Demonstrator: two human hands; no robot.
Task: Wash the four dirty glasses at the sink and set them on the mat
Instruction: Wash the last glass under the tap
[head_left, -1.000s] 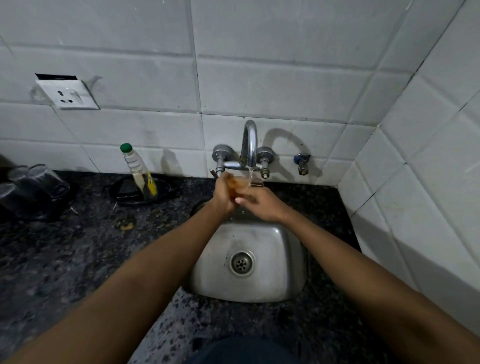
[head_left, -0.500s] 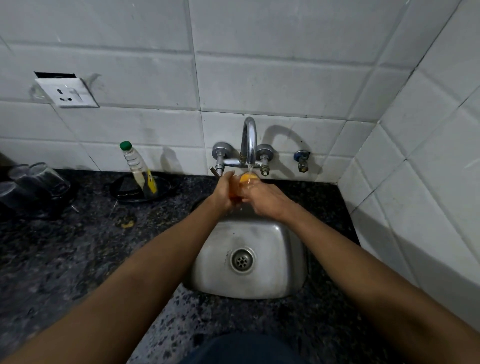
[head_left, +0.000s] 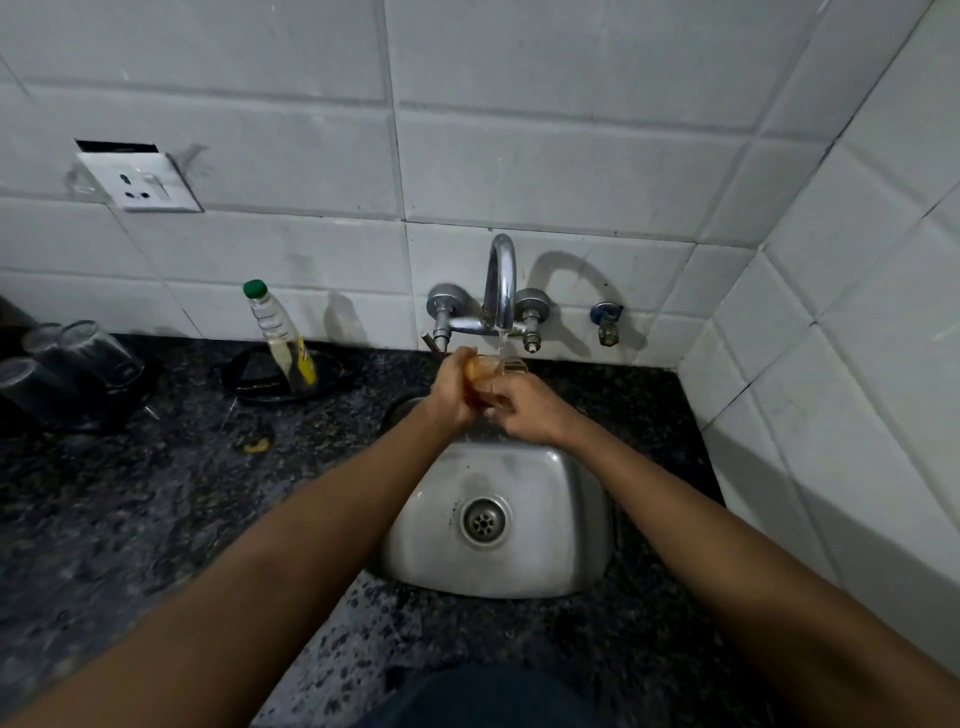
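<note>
Rinsing one glass under the running tap, upper centre of frame, above the steel sink.

Both hands are gripping it: left hand wrapping the body, right hand curling round the base side. Judged wet, slippery, light, breakable; hold best taken round the wall. Dark speckled counter is surrounding the sink; upturned glasses are standing far left; bottle leaning against tiles.
</note>
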